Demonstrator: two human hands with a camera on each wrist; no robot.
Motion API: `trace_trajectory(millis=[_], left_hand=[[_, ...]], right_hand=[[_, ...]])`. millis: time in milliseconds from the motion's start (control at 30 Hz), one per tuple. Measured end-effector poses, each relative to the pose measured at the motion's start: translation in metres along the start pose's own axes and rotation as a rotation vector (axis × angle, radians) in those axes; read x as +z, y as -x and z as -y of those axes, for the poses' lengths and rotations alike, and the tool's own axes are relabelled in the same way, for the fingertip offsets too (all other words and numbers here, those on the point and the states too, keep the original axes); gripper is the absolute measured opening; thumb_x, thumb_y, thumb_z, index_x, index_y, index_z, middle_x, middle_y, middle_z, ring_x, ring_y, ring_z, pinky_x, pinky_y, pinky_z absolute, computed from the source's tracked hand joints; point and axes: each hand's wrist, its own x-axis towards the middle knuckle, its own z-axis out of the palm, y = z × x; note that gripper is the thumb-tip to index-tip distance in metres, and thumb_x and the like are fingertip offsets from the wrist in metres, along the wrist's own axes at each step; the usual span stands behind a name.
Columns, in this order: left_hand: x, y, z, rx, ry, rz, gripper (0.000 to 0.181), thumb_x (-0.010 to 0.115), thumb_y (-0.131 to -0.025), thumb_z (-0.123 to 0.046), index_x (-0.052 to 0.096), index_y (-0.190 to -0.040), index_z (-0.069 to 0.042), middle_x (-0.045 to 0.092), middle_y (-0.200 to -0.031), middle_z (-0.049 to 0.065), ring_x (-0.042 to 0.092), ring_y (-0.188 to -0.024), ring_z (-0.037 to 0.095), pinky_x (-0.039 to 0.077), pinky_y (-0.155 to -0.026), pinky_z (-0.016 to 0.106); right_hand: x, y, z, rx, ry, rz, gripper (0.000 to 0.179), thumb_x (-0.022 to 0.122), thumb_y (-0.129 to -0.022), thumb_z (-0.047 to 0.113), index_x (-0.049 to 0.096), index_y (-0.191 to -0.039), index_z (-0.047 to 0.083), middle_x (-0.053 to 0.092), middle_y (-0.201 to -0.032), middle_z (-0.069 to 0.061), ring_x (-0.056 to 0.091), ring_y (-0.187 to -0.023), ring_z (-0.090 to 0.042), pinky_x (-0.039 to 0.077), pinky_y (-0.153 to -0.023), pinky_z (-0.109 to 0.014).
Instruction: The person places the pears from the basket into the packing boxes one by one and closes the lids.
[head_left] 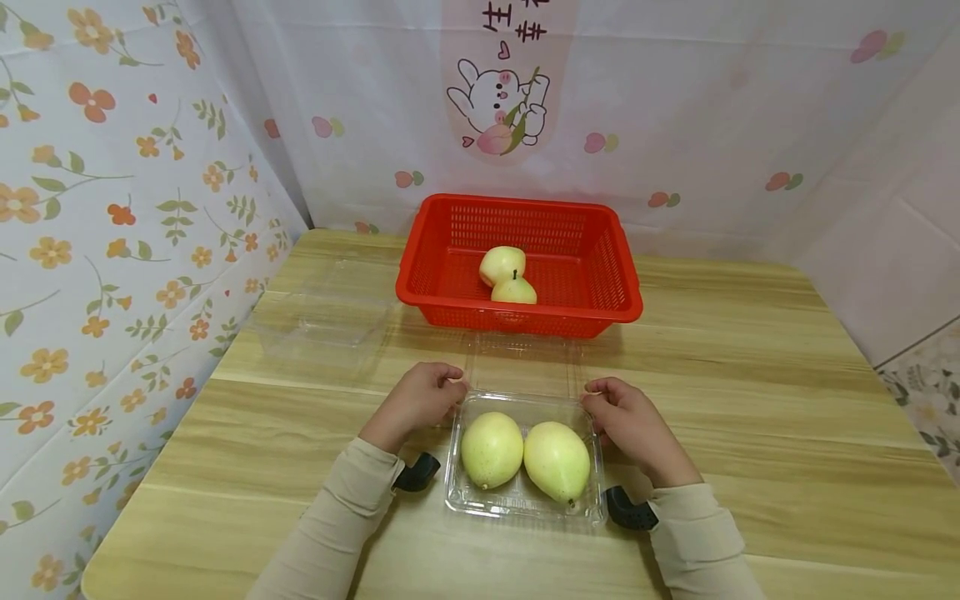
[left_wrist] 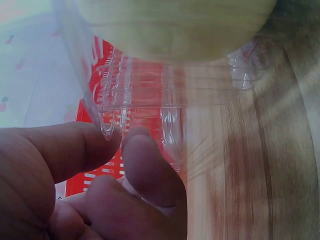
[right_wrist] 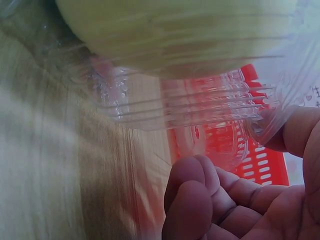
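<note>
In the head view, a clear plastic clamshell box (head_left: 525, 510) lies on the table with its lid (head_left: 522, 367) folded back toward the basket. Side by side inside it are two yellow-green pears, a left pear (head_left: 492, 450) and a right pear (head_left: 557, 461). My left hand (head_left: 422, 398) pinches the box's rim near its far left corner, between thumb and finger in the left wrist view. At the far right corner, my right hand (head_left: 630, 421) holds the rim. Its thumb touches the plastic edge in the right wrist view, and the other fingers curl below.
Behind the box stands a red slotted basket (head_left: 517, 315) with two pears (head_left: 503, 266) showing inside. Another clear plastic container (head_left: 322, 329) sits open at the table's far left. Patterned cloth (head_left: 360, 108) hangs behind and to the left of the wooden table (head_left: 750, 400).
</note>
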Motion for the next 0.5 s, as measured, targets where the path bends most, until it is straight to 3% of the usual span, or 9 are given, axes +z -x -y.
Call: trace_trajectory(millis=[500], left_hand=[[-0.0007, 0.0040, -0.0001, -0.012, 0.027, 0.025, 0.031, 0.061, -0.093, -0.006, 0.060, -0.121, 0.007, 0.061, -0.071, 0.005, 0.057, -0.057, 0.016, 0.045, -0.053, 0.023]], right_hand=[[0.0002, 0.0033, 0.0009, -0.011, -0.004, 0.002, 0.035, 0.057, -0.099, 0.017, 0.051, -0.126, -0.004, 0.055, -0.077, -0.007, 0.051, -0.066, -0.017, 0.050, -0.057, -0.032]])
